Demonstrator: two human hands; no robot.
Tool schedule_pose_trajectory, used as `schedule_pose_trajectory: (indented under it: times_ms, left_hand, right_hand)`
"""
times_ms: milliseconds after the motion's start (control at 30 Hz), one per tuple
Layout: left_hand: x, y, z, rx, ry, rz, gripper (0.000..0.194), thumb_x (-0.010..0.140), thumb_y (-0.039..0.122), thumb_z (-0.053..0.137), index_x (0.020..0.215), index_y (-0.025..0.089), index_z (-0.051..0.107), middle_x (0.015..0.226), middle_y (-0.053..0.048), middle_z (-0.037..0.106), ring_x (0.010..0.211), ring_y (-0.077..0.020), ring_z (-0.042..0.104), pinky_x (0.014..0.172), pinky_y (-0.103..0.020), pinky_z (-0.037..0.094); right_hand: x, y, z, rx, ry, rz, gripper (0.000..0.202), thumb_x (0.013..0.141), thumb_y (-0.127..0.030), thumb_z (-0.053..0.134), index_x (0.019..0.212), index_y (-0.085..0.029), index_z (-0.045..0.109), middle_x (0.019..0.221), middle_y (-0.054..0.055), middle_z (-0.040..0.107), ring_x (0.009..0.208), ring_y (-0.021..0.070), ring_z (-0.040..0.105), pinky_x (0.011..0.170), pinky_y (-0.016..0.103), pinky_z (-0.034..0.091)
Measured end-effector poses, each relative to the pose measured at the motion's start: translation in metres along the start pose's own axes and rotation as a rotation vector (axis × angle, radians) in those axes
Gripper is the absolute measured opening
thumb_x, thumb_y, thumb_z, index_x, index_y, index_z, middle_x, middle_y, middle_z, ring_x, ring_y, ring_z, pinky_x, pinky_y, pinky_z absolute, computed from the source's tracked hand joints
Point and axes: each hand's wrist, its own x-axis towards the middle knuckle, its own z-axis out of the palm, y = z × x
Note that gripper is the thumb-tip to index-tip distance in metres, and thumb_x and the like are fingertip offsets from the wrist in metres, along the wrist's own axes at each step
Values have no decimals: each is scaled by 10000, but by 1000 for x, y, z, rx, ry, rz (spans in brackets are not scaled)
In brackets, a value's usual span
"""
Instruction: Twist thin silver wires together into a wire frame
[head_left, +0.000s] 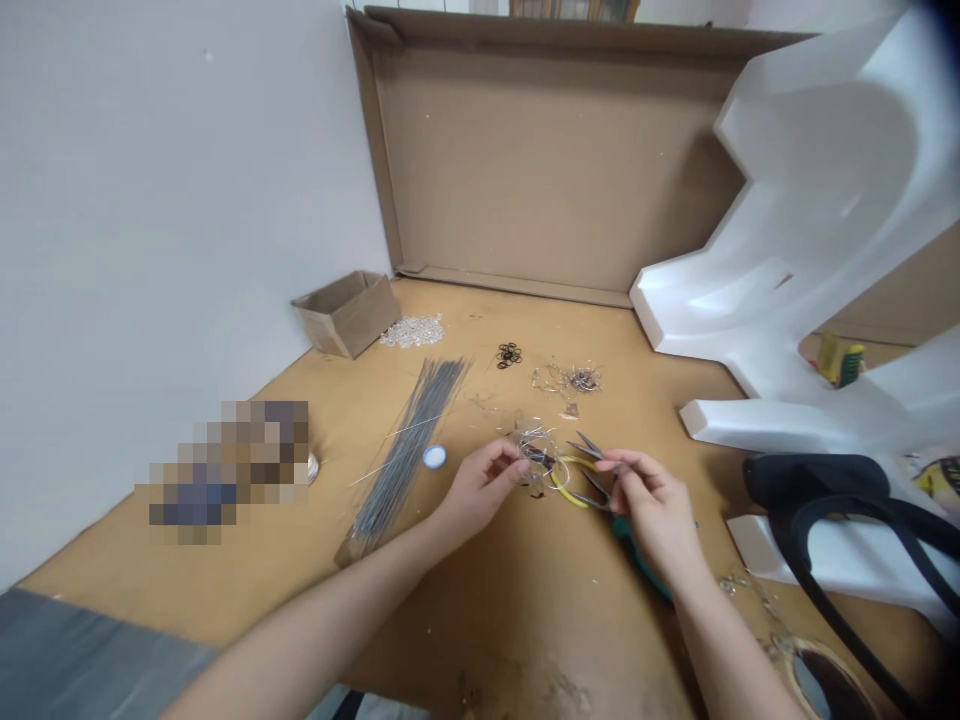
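Note:
My left hand (487,485) is closed in a pinch at the edge of a tangle of bent silver wire pieces (536,440), near the table's middle. Just right of that tangle, my right hand (651,500) has its fingers drawn together. Pointed metal plier jaws (589,445) show at its fingertips; whether the fingers grip them or a small piece is unclear. Yellow-handled pliers (571,497) lie between the hands, partly overlapped by wire. A green handle (637,560) runs under my right palm, partly hidden.
A bundle of straight grey wires (416,450) lies left of my hands beside a round blue-and-white lid (434,457). Behind are clear beads (412,331), a small cardboard box (349,315), black rings (508,355) and another wire heap (585,379). White foam (705,330) borders the right side.

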Motion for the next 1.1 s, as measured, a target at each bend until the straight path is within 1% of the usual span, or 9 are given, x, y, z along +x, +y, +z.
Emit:
schedule_pose_trajectory:
  times_ms: [100,233,333,467,533,733,867,1000,1100]
  left_hand:
    - [1,1,-1,-102,-1,-25,248,815,402,543,793,157,514,730,-8,570,662,-110,507,627,-226,412]
    - [-2,6,-1,-178,-55,32,232,840,381,509,818,151,528,813,-37,597,728,-127,536,671,-248,433]
    - [-3,6,0,-83,-124,137,202,864,332,477,834,148,555,849,-48,589,778,-137,542,718,-262,431]
    - [-5,3,3,177,-216,309,156,864,262,474,848,152,584,866,-62,582,832,-153,532,770,-278,421]
    - [-6,3,3,248,-204,350,145,863,245,468,861,159,585,896,-69,574,853,-157,530,780,-278,422]
    - [-6,9,1,280,-123,353,119,855,235,474,896,170,565,950,-71,546,878,-158,527,778,-274,432]
    - [-6,6,2,266,-102,329,133,847,238,484,952,176,537,959,-63,541,805,-139,527,735,-266,446]
    - [-7,1,3,247,10,266,196,829,239,515,1016,186,487,976,-59,541,803,-140,538,734,-278,454]
    - [-9,4,3,288,86,353,141,821,202,518,957,184,484,907,-41,533,777,-132,524,727,-274,444]
  right_hand:
    - [3,6,3,-60,-84,44,274,773,-393,563,936,-173,570,771,33,635,441,103,531,455,254,441]
    - [-1,2,12,-33,-177,134,398,749,-470,576,1007,-167,568,838,57,647,446,100,551,434,243,438]
    - [-6,-6,17,49,-236,148,437,746,-498,579,1048,-184,560,868,58,659,445,95,544,433,241,437]
    - [-13,-11,23,58,-280,75,418,752,-478,599,1042,-177,579,630,-6,616,441,109,534,484,256,448]
    - [-16,-10,25,44,-266,51,412,736,-471,623,1022,-176,589,604,-16,602,425,107,528,489,258,445]
    - [-15,-10,25,134,-297,115,459,687,-459,675,1048,-189,591,915,63,653,397,53,454,415,239,412]
    - [-14,-12,25,163,-298,142,561,626,-416,729,1115,-199,562,889,58,646,458,79,501,445,252,438]
    - [-13,-11,25,170,-259,137,550,631,-422,721,1106,-189,570,849,50,638,440,74,485,448,261,435]
    - [-13,-12,25,169,-245,138,529,644,-439,704,1086,-179,571,837,51,636,437,71,469,451,260,424]
